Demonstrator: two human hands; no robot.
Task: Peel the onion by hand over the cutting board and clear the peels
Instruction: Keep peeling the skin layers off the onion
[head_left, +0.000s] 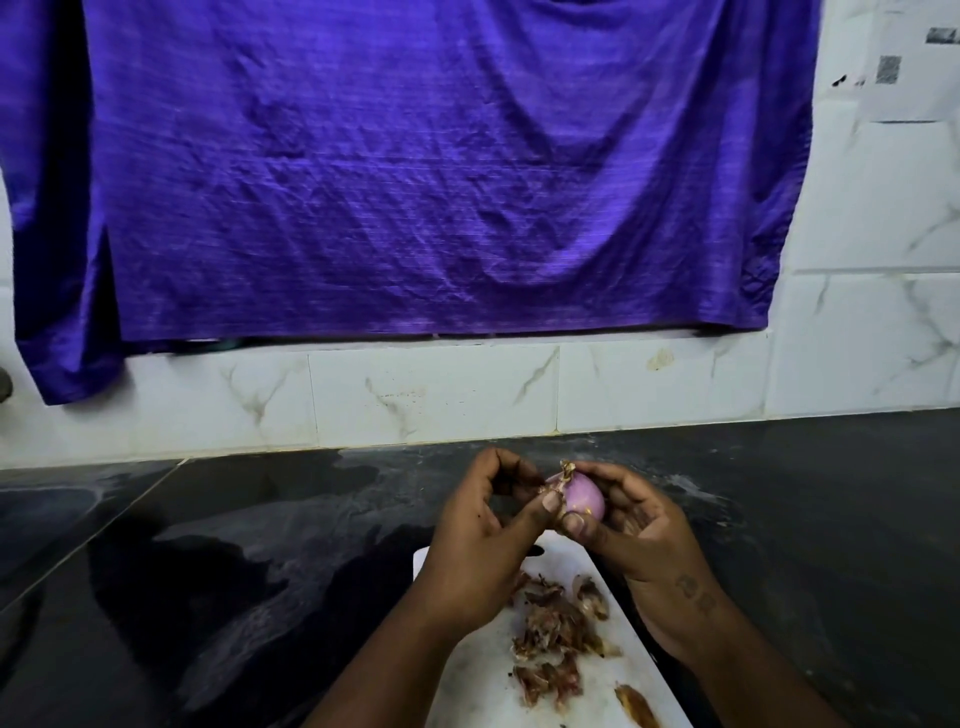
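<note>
Purple onion (584, 500) gripped by hands (480, 525) (641, 525).

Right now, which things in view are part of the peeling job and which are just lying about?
Job: onion, held in right hand; loose skin, pinched by left hand; peels; board.
Just there: cloth; counter; tiles.
</note>
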